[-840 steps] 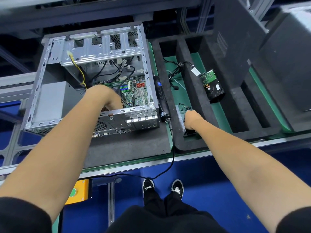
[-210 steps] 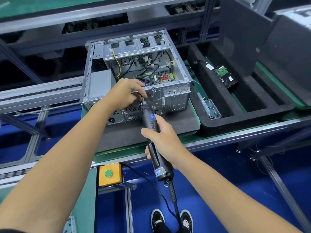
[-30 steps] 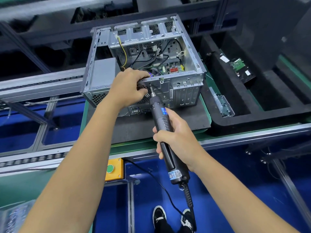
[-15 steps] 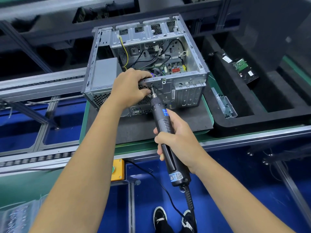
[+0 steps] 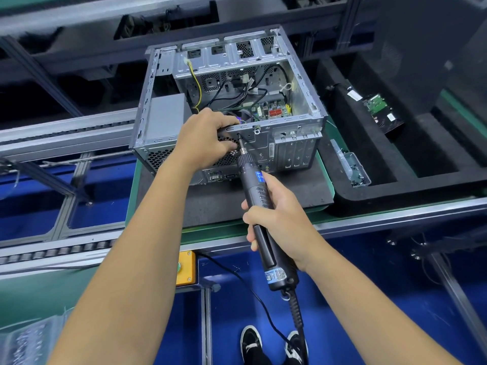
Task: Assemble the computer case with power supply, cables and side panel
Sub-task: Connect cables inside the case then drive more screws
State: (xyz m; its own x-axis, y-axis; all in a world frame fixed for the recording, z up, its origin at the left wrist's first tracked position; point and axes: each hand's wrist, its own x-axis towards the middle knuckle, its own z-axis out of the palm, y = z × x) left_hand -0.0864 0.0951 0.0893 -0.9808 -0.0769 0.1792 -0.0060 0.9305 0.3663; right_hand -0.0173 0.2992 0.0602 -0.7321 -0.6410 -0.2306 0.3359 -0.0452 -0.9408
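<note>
Now keep the screwdriver, gripped by the right hand, square to the screw while the left hand clamps the case rim steady.

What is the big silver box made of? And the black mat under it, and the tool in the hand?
The computer case looks like bare sheet metal: grey, shiny, with punched holes and folded edges. The black mat looks like soft foam, dull and without shine, though rubber is possible. The electric screwdriver seems dark plastic, smooth with moulded ribs; its thin tip looks like metal.
</note>
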